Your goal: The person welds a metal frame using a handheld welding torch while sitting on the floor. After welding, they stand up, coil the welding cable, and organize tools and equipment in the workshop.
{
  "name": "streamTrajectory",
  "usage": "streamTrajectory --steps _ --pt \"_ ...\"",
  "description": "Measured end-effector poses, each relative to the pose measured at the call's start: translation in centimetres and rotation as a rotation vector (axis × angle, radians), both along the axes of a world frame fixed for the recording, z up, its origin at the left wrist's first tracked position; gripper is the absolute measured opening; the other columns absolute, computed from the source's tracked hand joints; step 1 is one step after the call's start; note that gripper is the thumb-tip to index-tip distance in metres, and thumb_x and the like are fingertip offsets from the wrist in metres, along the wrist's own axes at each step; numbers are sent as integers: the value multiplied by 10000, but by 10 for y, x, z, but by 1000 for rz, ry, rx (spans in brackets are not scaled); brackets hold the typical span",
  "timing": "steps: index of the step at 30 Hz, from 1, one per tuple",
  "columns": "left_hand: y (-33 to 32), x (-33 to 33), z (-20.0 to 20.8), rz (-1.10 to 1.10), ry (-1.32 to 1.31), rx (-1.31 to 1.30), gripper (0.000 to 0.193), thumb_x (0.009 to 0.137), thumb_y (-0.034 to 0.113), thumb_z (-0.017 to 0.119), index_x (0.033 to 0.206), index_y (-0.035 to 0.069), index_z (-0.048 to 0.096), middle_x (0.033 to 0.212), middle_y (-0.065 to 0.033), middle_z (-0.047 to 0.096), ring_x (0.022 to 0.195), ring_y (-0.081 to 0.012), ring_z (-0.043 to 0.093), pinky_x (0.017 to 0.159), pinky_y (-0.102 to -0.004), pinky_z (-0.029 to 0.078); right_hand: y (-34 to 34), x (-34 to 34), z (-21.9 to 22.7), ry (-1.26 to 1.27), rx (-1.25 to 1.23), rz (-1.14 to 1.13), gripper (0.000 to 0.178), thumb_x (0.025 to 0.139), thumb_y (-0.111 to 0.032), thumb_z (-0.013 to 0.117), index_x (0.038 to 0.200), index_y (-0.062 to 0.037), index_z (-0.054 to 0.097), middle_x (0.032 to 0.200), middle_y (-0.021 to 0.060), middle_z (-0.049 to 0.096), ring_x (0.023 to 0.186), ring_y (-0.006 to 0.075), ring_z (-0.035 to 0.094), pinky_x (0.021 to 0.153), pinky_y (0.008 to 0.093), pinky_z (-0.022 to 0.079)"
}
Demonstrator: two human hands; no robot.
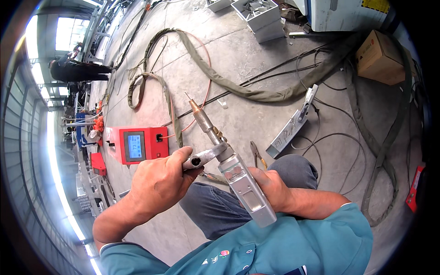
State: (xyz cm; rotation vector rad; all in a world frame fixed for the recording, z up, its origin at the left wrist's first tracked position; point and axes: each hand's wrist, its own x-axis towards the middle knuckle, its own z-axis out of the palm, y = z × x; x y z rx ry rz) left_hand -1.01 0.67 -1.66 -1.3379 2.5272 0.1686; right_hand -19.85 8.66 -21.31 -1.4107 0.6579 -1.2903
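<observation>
Both my hands are on one grey torch-like tool point(236, 172), which slants across in front of me between my fingers, its copper nozzle point(196, 107) pointing up and away, beyond my left fingertips. My left hand point(158, 183) is wrapped firmly about a worn metal wrench point(208, 155), fingers curled in and thumb laid near its round end; the far end of the wrench reaches to the right of those fingers, up to the ribbed collar point(224, 154). My right hand point(275, 188) clasps the grey body from its right side, thumb against the casing; the fingers underneath are mostly hidden, so I can't tell how tightly they press. As for how far along I am, the nozzle sits on the neck and the wrench is at the collar, so I judge the work there to be partway through, with the wrench yet to come off; whether the collar is tight or loose doesn't show. Just ahead of my right fingers lie pliers point(255, 149), untouched, and farther out to their right a separate grey metal housing point(288, 133), apart from the tool in my grip. Beyond my left knuckles stands a red box point(153, 142) with its screen lit.
</observation>
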Motion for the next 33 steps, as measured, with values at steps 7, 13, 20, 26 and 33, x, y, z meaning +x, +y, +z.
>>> streamTrajectory --steps 7,13,20,26,33 --pt "-4 -1 2 17 4 56 460 882 253 753 1210 -19 581 719 -119 696 636 -295 700 525 -391 524 -1 1 -3 2 -30 -13 600 788 -106 782 1319 11 526 1019 131 731 755 268 738 654 342 593" --pt "0 -1 0 14 24 82 463 887 245 744 1227 -21 576 744 -122 693 657 -297 698 534 -402 521 1 -3 -5 1 -18 35 562 810 -125 746 1306 30 532 1000 168 724 754 298 733 649 361 587" --pt "-1 12 16 192 -43 379 268 892 173 697 1108 34 619 734 -168 668 683 -391 668 590 -475 516 2 2 -18 -104 -39 70 548 815 -143 737 1296 35 543 982 186 713 789 321 730 677 376 590" --pt "4 11 28 349 -169 587 206 849 165 702 994 31 642 692 -185 649 661 -420 645 602 -484 522 2 3 -17 -161 -122 118 550 790 -138 758 1262 43 541 1088 202 685 841 331 722 689 381 590" --pt "-4 12 15 190 -102 529 273 768 90 685 1029 27 639 698 -167 655 668 -387 663 608 -465 543 3 -5 -19 -134 -155 98 546 772 -129 768 1228 60 536 1080 209 683 802 349 715 637 376 587"
